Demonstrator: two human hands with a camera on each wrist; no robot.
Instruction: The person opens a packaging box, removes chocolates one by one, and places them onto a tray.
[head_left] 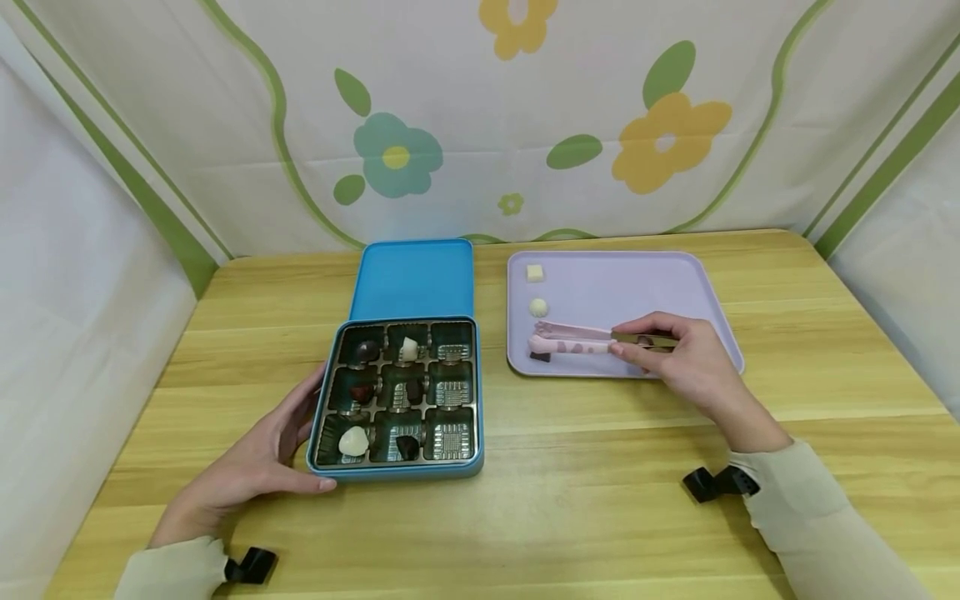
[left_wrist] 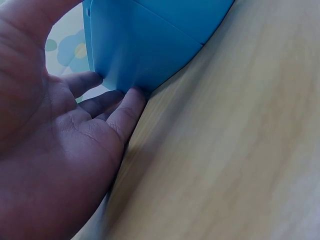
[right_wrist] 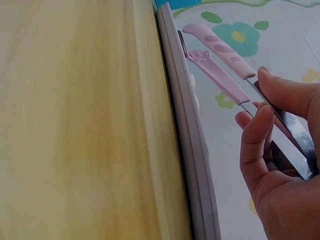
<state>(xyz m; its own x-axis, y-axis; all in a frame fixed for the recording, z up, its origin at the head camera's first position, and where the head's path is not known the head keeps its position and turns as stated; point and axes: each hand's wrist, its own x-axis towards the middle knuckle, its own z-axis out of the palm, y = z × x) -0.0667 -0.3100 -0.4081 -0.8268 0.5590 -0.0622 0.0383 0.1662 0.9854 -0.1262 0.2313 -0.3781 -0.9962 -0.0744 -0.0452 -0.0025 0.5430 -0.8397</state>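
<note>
My left hand [head_left: 251,462] holds the near left corner of a blue tin [head_left: 405,473], thumb along the front and fingers against the left side. In the left wrist view, those fingertips touch the tin's wall [left_wrist: 135,45]. Dark, brown and white chocolates sit in the left and middle columns of its divided insert. My right hand [head_left: 693,362] pinches the metal arms of pink paw-tipped tongs [head_left: 577,347] over a lilac tray [head_left: 637,292]. The tong tips stand apart, close to a dark chocolate [head_left: 540,357]; whether they touch it I cannot tell.
On the tray's left side lie a white square chocolate [head_left: 534,272] and a white domed one [head_left: 538,307]. Behind the tin is its blue lid [head_left: 412,279]. A flowered cloth [head_left: 480,183] hangs along the back edge of the wooden table [head_left: 570,500].
</note>
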